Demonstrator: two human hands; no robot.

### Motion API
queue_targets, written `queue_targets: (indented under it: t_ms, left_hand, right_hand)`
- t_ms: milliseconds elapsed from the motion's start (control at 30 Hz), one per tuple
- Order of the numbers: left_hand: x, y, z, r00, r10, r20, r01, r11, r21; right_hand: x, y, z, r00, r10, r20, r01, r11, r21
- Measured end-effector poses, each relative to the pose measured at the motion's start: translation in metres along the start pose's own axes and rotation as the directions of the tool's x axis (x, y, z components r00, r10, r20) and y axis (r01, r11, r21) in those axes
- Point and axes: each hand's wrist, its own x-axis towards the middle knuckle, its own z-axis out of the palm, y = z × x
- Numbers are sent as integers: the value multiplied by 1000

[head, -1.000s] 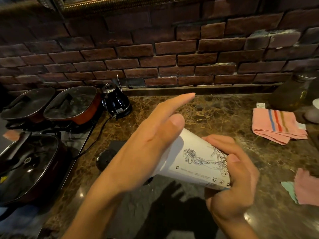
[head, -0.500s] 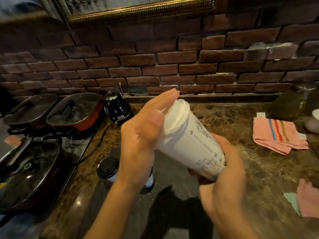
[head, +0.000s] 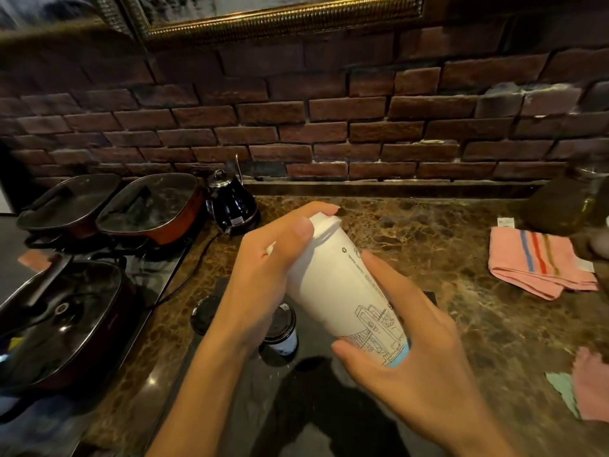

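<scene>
A tall white paper cup with line drawings and a white lid is held tilted above the dark marble counter. My left hand grips its lidded top, thumb and fingers curled over the lid. My right hand grips the cup's lower end from the right. Below my left wrist a smaller cup with a dark lid stands on the counter, partly hidden.
Three lidded pans sit at the left on a stove, beside a black kettle with a cord. A pink striped cloth lies at right, more cloths near the right edge, a dark jar behind. A brick wall backs the counter.
The white cup has swung from lying nearly sideways to more upright, lid pointing away. My left hand went from flat on its top to curled around the lid. The view tilted up.
</scene>
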Motion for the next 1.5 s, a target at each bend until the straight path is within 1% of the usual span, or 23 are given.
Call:
queue_targets:
  t_ms: [133, 233, 300, 367, 433, 533, 600, 700, 767, 833, 867, 933, 1000, 1033, 1100, 1133, 1167, 1233, 1300, 1333, 1367, 1433, 1500]
  left_hand:
    - [-4, -10, 4, 1000, -30, 3, 31, 998, -48]
    - [-6, -14, 5, 999, -37, 21, 38, 997, -66]
    - [-5, -13, 4, 998, -46, 37, 49, 995, -84]
    - [-4, -12, 0, 998, -43, 47, 47, 993, -104]
    - [-1, -12, -3, 999, -35, 32, 38, 993, -115]
    - [2, -14, 0, 998, -47, -41, 41, 989, -142]
    - [2, -14, 3, 996, -74, -58, 65, 987, -149]
    - [1, -15, 5, 996, -93, -12, 91, 988, -124]
    - [0, -14, 3, 996, -86, 18, 88, 988, -129]
    - [-1, -14, 3, 997, -69, 40, 73, 987, -140]
    - [-1, -14, 4, 997, -59, 40, 65, 987, -148]
    - [-2, -14, 6, 999, -52, 11, 53, 986, -160]
    - [-2, -14, 6, 997, -61, -37, 54, 983, -178]
    - [-1, -14, 6, 995, -73, -65, 60, 981, -185]
    - [1, -14, 4, 988, -103, -117, 81, 981, -177]
    - [2, -15, 2, 984, -119, -131, 96, 981, -170]
    - [3, -15, 1, 982, -134, -134, 112, 981, -160]
    - [3, -15, -1, 984, -145, -101, 132, 983, -124]
    - [4, -15, -3, 990, -133, -52, 127, 986, -108]
    - [4, -14, -3, 992, -124, -37, 119, 987, -109]
    - [3, -13, -4, 993, -113, -28, 110, 988, -113]
    - [3, -12, -4, 996, -89, -12, 87, 988, -125]
    - [3, -11, -2, 997, -70, -15, 67, 991, -117]
  right_hand:
    - [0, -5, -5, 958, 245, 146, -285, 850, 444]
    - [1, 3, -4, 812, 302, 499, -577, 287, 765]
    - [3, 6, -3, 768, 263, 584, -623, 100, 775]
    - [8, 9, -4, 788, 300, 538, -596, 156, 787]
    - [14, 7, -8, 835, 378, 399, -534, 387, 752]
    - [15, 4, -10, 958, 270, 98, -287, 921, 263]
    - [11, 3, -6, 998, 49, 25, -47, 997, -61]
    - [5, 6, -1, 1000, -8, 23, 11, 991, -133]
    - [8, 4, -3, 980, 187, 67, -197, 960, 199]
    - [12, 5, -6, 900, 322, 294, -435, 613, 660]
    - [12, 5, -8, 852, 333, 403, -517, 424, 743]
    - [13, 5, -9, 805, 339, 486, -582, 293, 759]
    - [15, 5, -7, 833, 355, 425, -544, 382, 747]
    - [15, 5, -5, 872, 356, 335, -483, 523, 702]
    - [15, 5, -4, 967, 232, 105, -254, 894, 369]
    - [14, 5, -3, 995, 96, 40, -100, 989, 111]
    - [14, 6, -1, 999, -38, 35, 41, 995, -94]
    - [12, 6, 1, 989, -123, 76, 138, 962, -236]
    - [12, 3, 0, 999, -10, 49, 16, 993, -113]
    - [13, 1, -1, 993, 104, 58, -108, 992, 72]
    - [16, 0, -2, 968, 218, 123, -247, 914, 322]
    - [18, 2, -4, 870, 314, 381, -493, 512, 704]
    - [19, 3, -5, 784, 327, 528, -605, 214, 767]
